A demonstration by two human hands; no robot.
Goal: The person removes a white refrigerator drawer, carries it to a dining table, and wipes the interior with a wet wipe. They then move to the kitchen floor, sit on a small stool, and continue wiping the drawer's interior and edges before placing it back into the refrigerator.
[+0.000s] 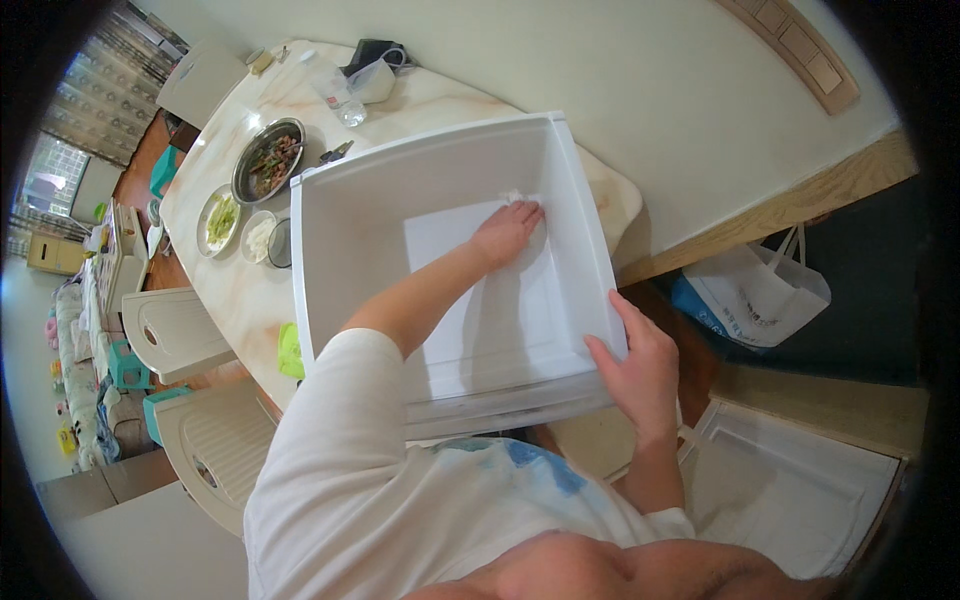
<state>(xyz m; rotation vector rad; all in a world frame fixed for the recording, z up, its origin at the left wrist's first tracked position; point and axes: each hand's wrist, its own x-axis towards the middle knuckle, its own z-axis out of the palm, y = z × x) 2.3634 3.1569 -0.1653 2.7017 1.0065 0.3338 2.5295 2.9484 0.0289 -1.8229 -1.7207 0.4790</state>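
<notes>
A large white plastic bin [352, 240] lies before me with its open side facing me, partly over the table. My left hand [510, 229] is inside it, palm down near the far right inner corner. A crumpled white piece, cloth or tissue [514, 196], shows at its fingertips and is partly hidden under the fingers. At the bin's right near corner my right hand [637, 360] grips the rim, thumb on the inner side and fingers outside. The bin's underside is hidden from view.
The marble-patterned table [225, 292] bears a steel bowl of food [268, 161], a plate of greens [219, 222], a white bowl [259, 237] and a plastic bottle [341, 97]. Chairs [176, 330] stand left. A white bag [757, 292] hangs right, above a pale panel [787, 487].
</notes>
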